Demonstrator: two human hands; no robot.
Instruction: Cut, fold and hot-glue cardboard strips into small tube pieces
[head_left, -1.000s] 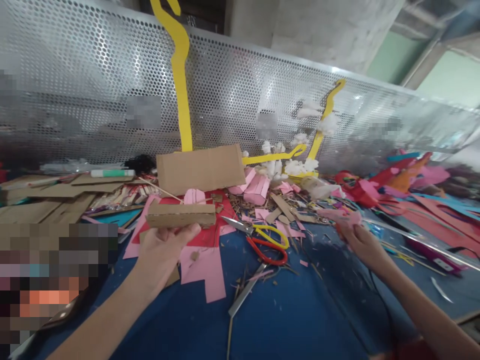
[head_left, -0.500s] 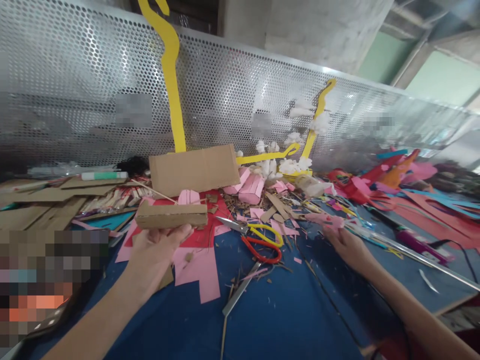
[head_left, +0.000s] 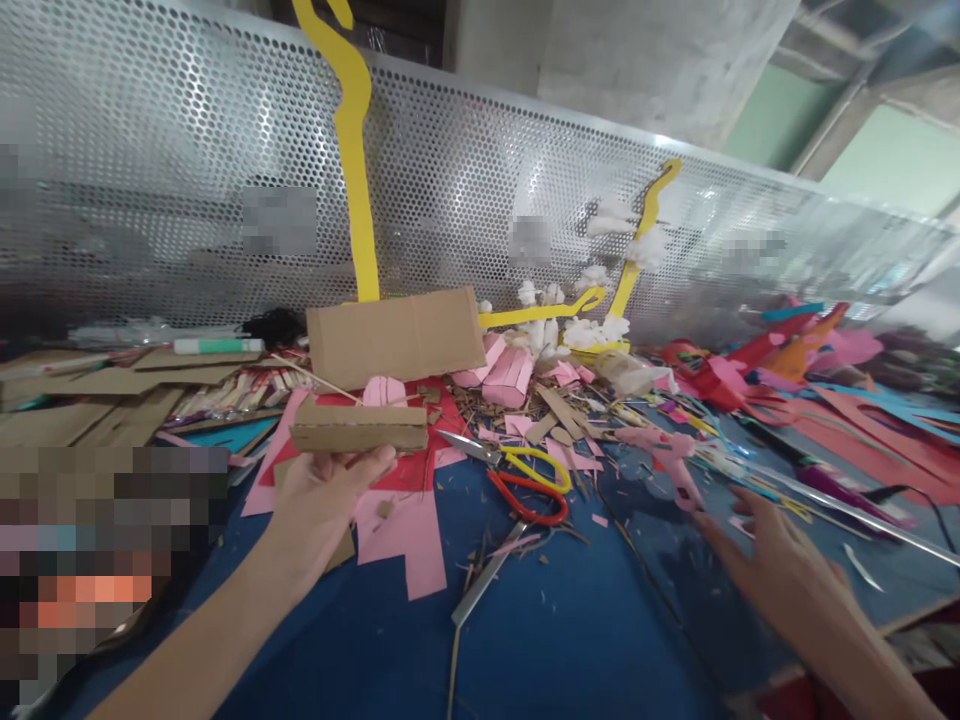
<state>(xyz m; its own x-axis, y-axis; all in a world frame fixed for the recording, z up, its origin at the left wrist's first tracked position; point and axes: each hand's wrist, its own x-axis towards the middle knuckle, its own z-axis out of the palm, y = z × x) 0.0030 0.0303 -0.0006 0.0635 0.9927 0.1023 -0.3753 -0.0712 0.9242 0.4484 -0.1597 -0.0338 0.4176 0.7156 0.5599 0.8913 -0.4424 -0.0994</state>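
Note:
My left hand [head_left: 321, 500] grips a long brown cardboard block [head_left: 360, 434] from below, thumb along its front edge, raised above pink and red paper pieces [head_left: 405, 525]. My right hand [head_left: 780, 560] hovers over the blue tabletop [head_left: 585, 640] at the right, fingers stretched out and holding nothing. Just beyond its fingertips lies a crumpled pink paper scrap [head_left: 679, 465]. Red and yellow-handled scissors [head_left: 525, 480] lie between the two hands.
A larger cardboard box [head_left: 396, 338] stands against the perforated metal screen [head_left: 187, 200], with yellow paper strips [head_left: 358, 150] and white cotton tufts [head_left: 592, 320]. Cardboard sheets [head_left: 90, 395] pile up at left, coloured paper offcuts [head_left: 825, 380] at right. A metal strip [head_left: 487, 585] lies near centre.
My right hand has let go of the pink scrap and pulled back toward me, fingers spread. The left hand keeps the cardboard block nearly still.

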